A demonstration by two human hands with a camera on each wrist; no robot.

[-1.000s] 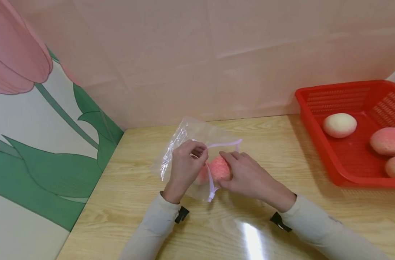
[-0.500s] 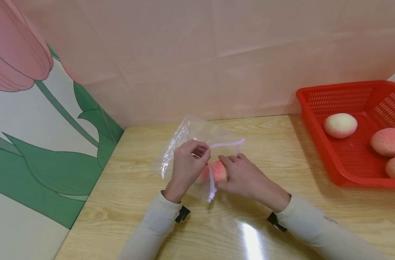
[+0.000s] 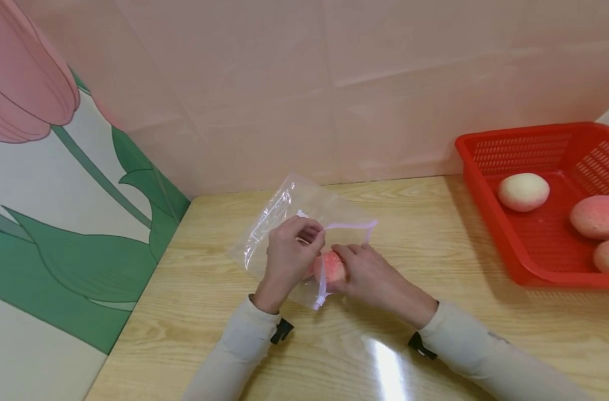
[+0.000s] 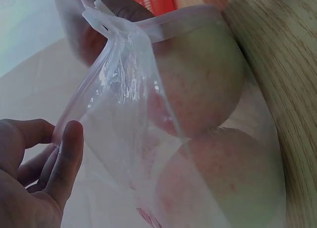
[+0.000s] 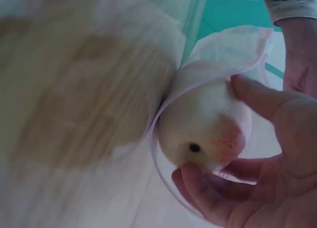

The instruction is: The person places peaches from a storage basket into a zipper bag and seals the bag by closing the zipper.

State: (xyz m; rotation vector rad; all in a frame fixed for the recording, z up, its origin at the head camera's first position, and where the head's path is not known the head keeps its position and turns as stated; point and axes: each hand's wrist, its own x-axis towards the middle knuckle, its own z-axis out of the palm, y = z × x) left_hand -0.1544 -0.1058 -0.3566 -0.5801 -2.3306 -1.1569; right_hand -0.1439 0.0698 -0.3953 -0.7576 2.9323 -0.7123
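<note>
Your right hand (image 3: 367, 273) has its fingers curled around a pink peach (image 3: 330, 267), thumb on one side and fingertips on the other, with the fruit sitting right at the mouth of the clear zip bag (image 3: 284, 223). In the right wrist view the peach (image 5: 205, 126) is already partly ringed by the bag's pale zip rim (image 5: 158, 114), stem dimple facing the camera, so it is half in and half out. From that hand the bag's interior lies toward 9 o'clock — the only way in is leftward across the wooden table (image 3: 435, 239).

Your left hand (image 3: 289, 253) pinches the upper lip of the bag between thumb and fingers and holds it lifted. In the left wrist view the thumb (image 4: 67, 159) is pressed against the plastic edge, and the rim arches up and over. 2 peaches already lie inside, one (image 4: 198, 84) stacked against the other (image 4: 223, 183), both close behind the opening, so room at the mouth looks tight.

The bag's long axis runs roughly from 10 o'clock, at its closed far end, to 4 o'clock, near the white slider tab (image 3: 318, 301). Your right hand is the nearer one to the fruit; your left is the nearer one to the rim.

Well off at 3 o'clock, the red basket (image 3: 485, 167) holds 3 more peaches.
</note>
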